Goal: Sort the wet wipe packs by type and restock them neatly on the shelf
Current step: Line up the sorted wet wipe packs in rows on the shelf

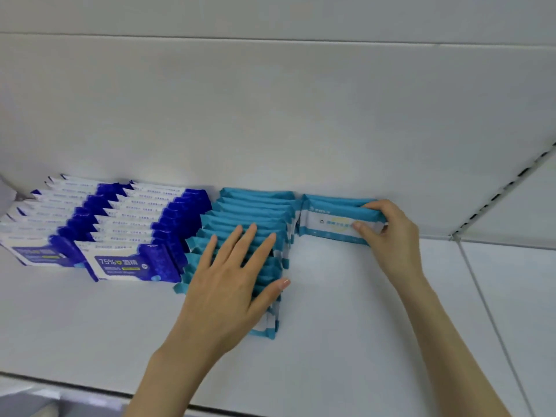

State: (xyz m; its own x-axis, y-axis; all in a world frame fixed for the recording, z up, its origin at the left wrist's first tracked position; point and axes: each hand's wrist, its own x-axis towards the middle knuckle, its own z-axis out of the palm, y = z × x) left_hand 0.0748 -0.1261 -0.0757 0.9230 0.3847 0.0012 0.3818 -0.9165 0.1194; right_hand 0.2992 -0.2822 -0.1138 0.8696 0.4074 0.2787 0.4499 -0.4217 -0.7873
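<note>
Head | left hand [231, 278] flat on teal pack row [255, 218] | right hand [388, 233] pinches teal pack [328, 218]

One head-worn camera looks forward and down—close over a white shelf [331, 311], framing both forearms.

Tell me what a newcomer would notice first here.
The left hand lies flat on a row of teal packs in the middle, while the right hand grips a separate teal pack by the back wall. Two rows of dark blue packs stand to the left.
</note>
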